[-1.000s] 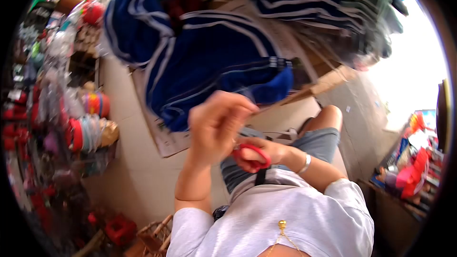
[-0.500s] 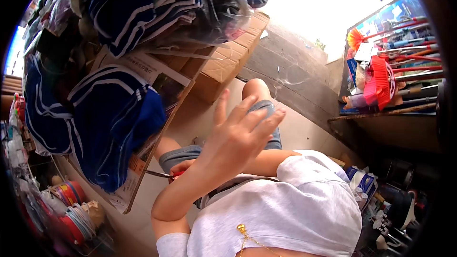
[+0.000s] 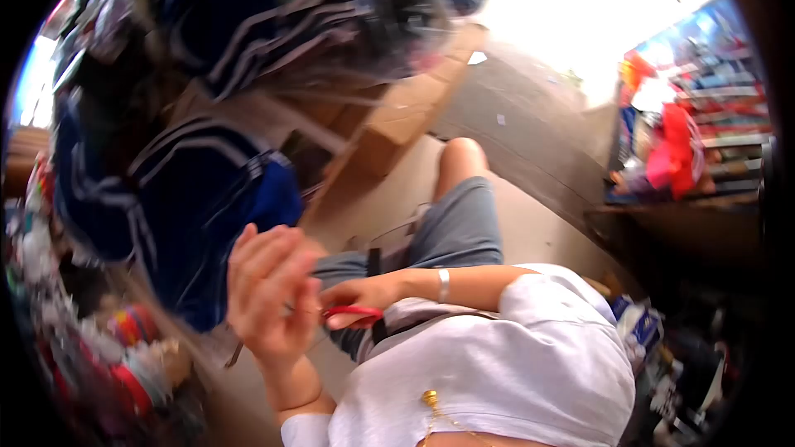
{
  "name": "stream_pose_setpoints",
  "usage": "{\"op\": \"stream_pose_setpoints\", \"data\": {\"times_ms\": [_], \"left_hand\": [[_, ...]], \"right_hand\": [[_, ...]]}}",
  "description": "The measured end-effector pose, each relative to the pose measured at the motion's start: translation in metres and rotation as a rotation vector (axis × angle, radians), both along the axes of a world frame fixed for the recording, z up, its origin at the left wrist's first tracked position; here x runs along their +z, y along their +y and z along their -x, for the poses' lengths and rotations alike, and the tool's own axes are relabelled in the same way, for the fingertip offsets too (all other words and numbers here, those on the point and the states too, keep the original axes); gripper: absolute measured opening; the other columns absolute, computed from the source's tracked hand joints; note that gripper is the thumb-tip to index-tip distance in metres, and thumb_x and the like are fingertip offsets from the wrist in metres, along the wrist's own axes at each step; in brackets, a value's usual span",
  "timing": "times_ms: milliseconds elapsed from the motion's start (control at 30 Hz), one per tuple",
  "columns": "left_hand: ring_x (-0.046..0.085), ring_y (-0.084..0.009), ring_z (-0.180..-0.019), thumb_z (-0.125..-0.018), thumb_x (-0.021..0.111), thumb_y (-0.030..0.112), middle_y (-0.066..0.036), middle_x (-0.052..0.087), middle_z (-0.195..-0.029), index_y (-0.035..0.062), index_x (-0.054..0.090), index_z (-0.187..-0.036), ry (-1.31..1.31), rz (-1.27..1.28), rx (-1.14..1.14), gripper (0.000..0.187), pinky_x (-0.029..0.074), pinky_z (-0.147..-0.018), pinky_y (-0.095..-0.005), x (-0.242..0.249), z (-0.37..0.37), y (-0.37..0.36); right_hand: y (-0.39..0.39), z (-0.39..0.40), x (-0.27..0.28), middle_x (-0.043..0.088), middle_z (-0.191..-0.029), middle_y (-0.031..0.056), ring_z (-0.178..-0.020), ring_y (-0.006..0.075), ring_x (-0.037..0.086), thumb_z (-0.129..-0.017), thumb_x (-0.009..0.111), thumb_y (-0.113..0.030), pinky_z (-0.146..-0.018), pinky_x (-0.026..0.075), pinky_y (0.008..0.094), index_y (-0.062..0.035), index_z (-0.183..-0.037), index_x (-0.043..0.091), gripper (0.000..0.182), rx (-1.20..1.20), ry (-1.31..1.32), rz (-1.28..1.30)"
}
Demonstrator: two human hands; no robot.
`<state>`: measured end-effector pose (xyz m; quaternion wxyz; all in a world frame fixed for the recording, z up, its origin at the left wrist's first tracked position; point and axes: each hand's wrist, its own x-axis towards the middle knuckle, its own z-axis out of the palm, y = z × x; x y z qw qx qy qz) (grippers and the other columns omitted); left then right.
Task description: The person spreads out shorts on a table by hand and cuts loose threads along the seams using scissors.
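My left hand [image 3: 273, 290] is raised at the left of my lap, its fingers stretched out and slightly blurred, with nothing visible in it. Just behind it, my right hand [image 3: 360, 291], with a pale band on the wrist, is closed round red-handled scissors [image 3: 354, 314]. Their blades are mostly hidden behind my left hand. A dark blue garment [image 3: 207, 207] with white stripes lies on the table beyond my left hand. More folded striped clothes [image 3: 273, 25], some in clear plastic, are stacked behind it.
A cardboard box [image 3: 406, 116] stands beyond the table, by the doorway. Brushes and long-handled goods fill a rack [image 3: 687, 132] at the right. Rolls of coloured tape or cord [image 3: 137, 323] lie at the lower left, and cluttered goods [image 3: 642, 323] at the lower right.
My left hand has swung from in front of my knees down and left, near the scissors. My right hand and scissors have moved slightly right. The whole view has shifted a little.
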<state>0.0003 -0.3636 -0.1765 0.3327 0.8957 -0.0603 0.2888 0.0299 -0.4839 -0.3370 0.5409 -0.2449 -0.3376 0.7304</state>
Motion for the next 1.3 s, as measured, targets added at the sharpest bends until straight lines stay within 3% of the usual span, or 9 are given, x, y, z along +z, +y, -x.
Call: {"op": "stream_pose_setpoints", "data": {"times_ms": [133, 267, 333, 400, 500, 767, 933, 1167, 1300], "left_hand": [[0.062, -0.0286, -0.089, -0.079, 0.064, -0.003, -0.012, 0.067, -0.098, 0.0009, 0.066, -0.102, 0.039, -0.103, 0.525, 0.024, 0.048, -0.081, -0.0351, -0.014, 0.059, 0.071], [0.061, -0.0279, -0.094, -0.077, 0.069, 0.003, -0.011, 0.066, -0.099, 0.0037, 0.066, -0.102, 0.24, -0.131, 0.807, 0.025, 0.047, -0.082, -0.035, -0.033, 0.109, 0.11], [0.061, -0.0286, -0.094, -0.076, 0.071, 0.003, -0.011, 0.066, -0.099, 0.0036, 0.066, -0.102, 0.293, -0.16, 0.85, 0.027, 0.048, -0.082, -0.0353, -0.04, 0.12, 0.113], [0.06, -0.0292, -0.094, -0.07, 0.076, 0.004, -0.012, 0.063, -0.102, 0.004, 0.064, -0.102, 0.215, 0.014, 0.896, 0.034, 0.048, -0.082, -0.0357, -0.048, 0.122, 0.111], [0.058, -0.0284, -0.095, -0.066, 0.08, 0.005, -0.011, 0.059, -0.105, 0.0056, 0.062, -0.102, 0.24, -0.038, 0.968, 0.04, 0.049, -0.082, -0.0354, -0.051, 0.122, 0.111], [0.057, -0.0252, -0.089, -0.068, 0.081, 0.011, -0.008, 0.059, -0.099, 0.0062, 0.062, -0.099, 0.199, -0.019, 1.057, 0.036, 0.048, -0.073, -0.0343, -0.056, 0.136, 0.122], [0.055, -0.0239, -0.08, -0.072, 0.077, 0.008, -0.008, 0.059, -0.084, 0.0041, 0.063, -0.084, 0.177, 0.023, 1.147, 0.019, 0.046, -0.069, -0.0335, -0.059, 0.137, 0.126], [0.056, -0.0221, -0.075, -0.075, 0.07, 0.001, -0.007, 0.059, -0.079, 0.003, 0.061, -0.081, 0.094, -0.154, 1.037, 0.01, 0.047, -0.066, -0.0322, -0.057, 0.138, 0.128], [0.055, -0.0159, -0.071, -0.082, 0.065, 0.002, -0.006, 0.06, -0.077, 0.002, 0.059, -0.082, 0.017, 0.149, 0.904, 0.006, 0.046, -0.064, -0.0274, -0.055, 0.146, 0.122]], "right_hand": [[-0.012, -0.016, 0.017, 0.051, -0.074, 0.0, -0.061, 0.0071, 0.049, -0.087, 0.064, -0.045, -0.053, 0.042, 0.021, -0.0021, -0.118, 0.049, 0.055, -0.021, 0.044, 0.102], [-0.005, -0.021, 0.026, 0.05, -0.075, -0.0002, -0.061, 0.008, 0.05, -0.086, 0.065, -0.045, -0.055, 0.042, 0.0215, -0.0001, -0.121, 0.046, 0.06, 0.011, 0.111, 0.071], [0.004, -0.02, 0.028, 0.051, -0.075, 0.0005, -0.06, 0.0086, 0.05, -0.086, 0.065, -0.045, -0.056, 0.043, 0.0217, 0.0026, -0.121, 0.045, 0.063, -0.002, 0.152, 0.018], [0.009, -0.02, 0.028, 0.051, -0.074, 0.0007, -0.06, 0.0085, 0.05, -0.086, 0.064, -0.046, -0.056, 0.043, 0.0218, 0.0032, -0.12, 0.045, 0.063, 0.015, 0.142, -0.004], [0.014, -0.019, 0.029, 0.051, -0.072, 0.0016, -0.06, 0.0087, 0.049, -0.086, 0.063, -0.047, -0.056, 0.042, 0.0223, 0.0044, -0.12, 0.045, 0.064, 0.012, 0.132, -0.04], [0.021, -0.017, 0.033, 0.051, -0.068, 0.0023, -0.057, 0.0092, 0.048, -0.086, 0.064, -0.047, -0.054, 0.04, 0.0225, 0.0027, -0.118, 0.046, 0.062, 0.012, 0.118, -0.011], [0.028, -0.017, 0.038, 0.051, -0.068, 0.002, -0.057, 0.009, 0.048, -0.085, 0.065, -0.046, -0.053, 0.039, 0.0219, 0.0023, -0.118, 0.045, 0.062, 0.034, 0.118, 0.022], [0.048, -0.014, 0.054, 0.05, -0.069, 0.0013, -0.058, 0.0088, 0.049, -0.086, 0.062, -0.05, -0.054, 0.04, 0.0221, 0.0025, -0.119, 0.043, 0.065, 0.037, 0.037, -0.043], [0.068, -0.001, 0.075, 0.05, -0.072, 0.0013, -0.061, 0.0097, 0.052, -0.086, 0.052, -0.062, -0.057, 0.042, 0.0228, 0.0017, -0.122, 0.042, 0.074, -0.042, 0.006, -0.165]]}}
